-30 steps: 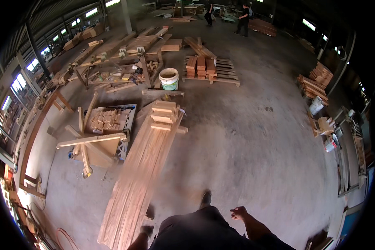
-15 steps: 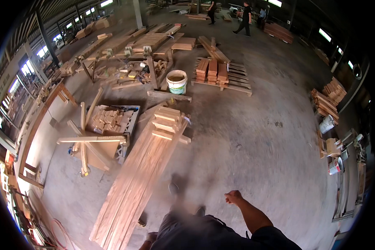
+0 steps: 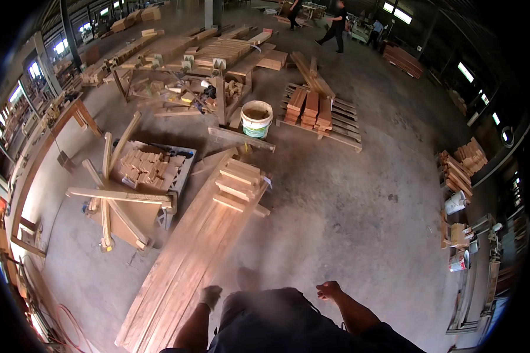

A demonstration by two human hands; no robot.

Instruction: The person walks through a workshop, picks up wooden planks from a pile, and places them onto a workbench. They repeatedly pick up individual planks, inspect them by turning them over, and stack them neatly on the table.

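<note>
My left hand (image 3: 211,296), in what looks like a pale glove, hangs over the right edge of a long stack of wooden boards (image 3: 177,265), its fingers curled in. I cannot tell whether it touches the boards; nothing shows in it. My right hand (image 3: 328,290) is bare and held out over the concrete floor, its fingers curled into a loose fist with nothing visible inside. Several short wood blocks (image 3: 239,182) lie piled across the far end of the boards.
A wooden-legged frame (image 3: 121,197) and a tray of small blocks (image 3: 150,165) stand left. Ahead are a white bucket (image 3: 257,119), a pallet (image 3: 341,132) with reddish planks, and a long timber bench (image 3: 218,53). People (image 3: 335,26) walk far off. Buckets (image 3: 455,203) line the right.
My left hand has swung up and forward from the lower edge beside the boards. My right hand stays curled at nearly the same place. The boards now appear slightly nearer.
</note>
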